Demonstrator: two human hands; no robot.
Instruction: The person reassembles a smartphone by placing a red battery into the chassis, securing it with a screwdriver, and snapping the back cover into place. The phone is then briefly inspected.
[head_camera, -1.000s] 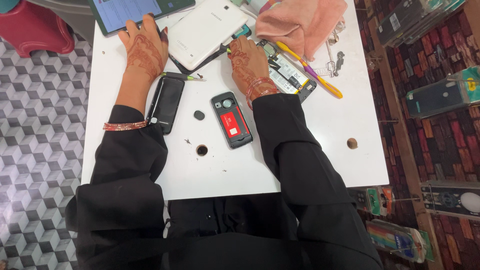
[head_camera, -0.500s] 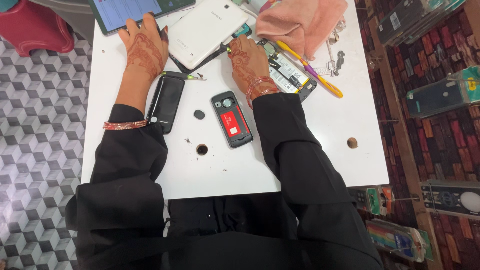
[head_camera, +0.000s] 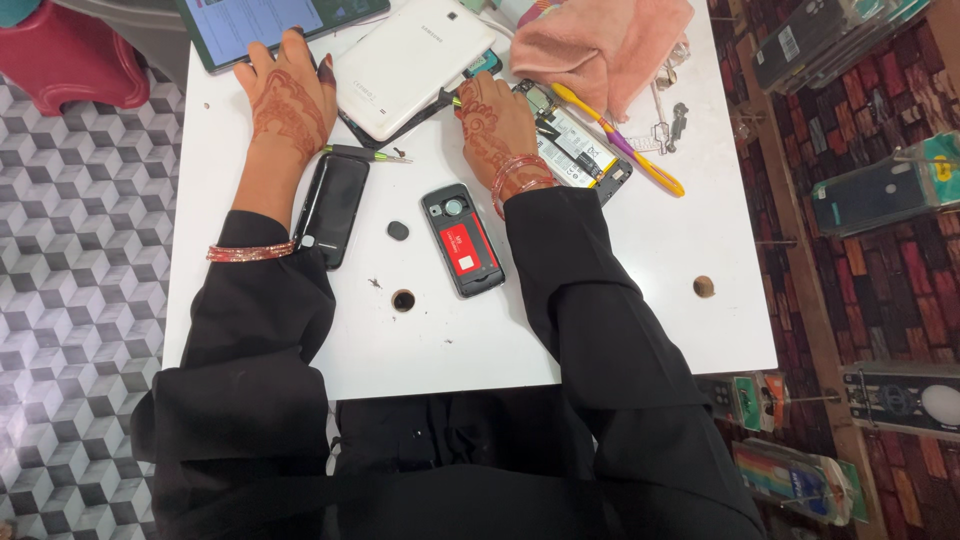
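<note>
While left hand (head_camera: 288, 98) lies flat by white tablet (head_camera: 413, 62), right hand (head_camera: 497, 125) fingers grip opened phone (head_camera: 575, 150)

1. I sat at a white tabletop (head_camera: 620, 330) with small round holes in it.
2. Past its left edge, the floor (head_camera: 70, 300) was tiled in grey and white cubes.
3. A red stool (head_camera: 65, 55) stood off the far left corner.
4. Beyond the right edge, a brick-patterned surface (head_camera: 880, 270) held scattered phone covers (head_camera: 875, 195).
5. The light was even and bright.
</note>
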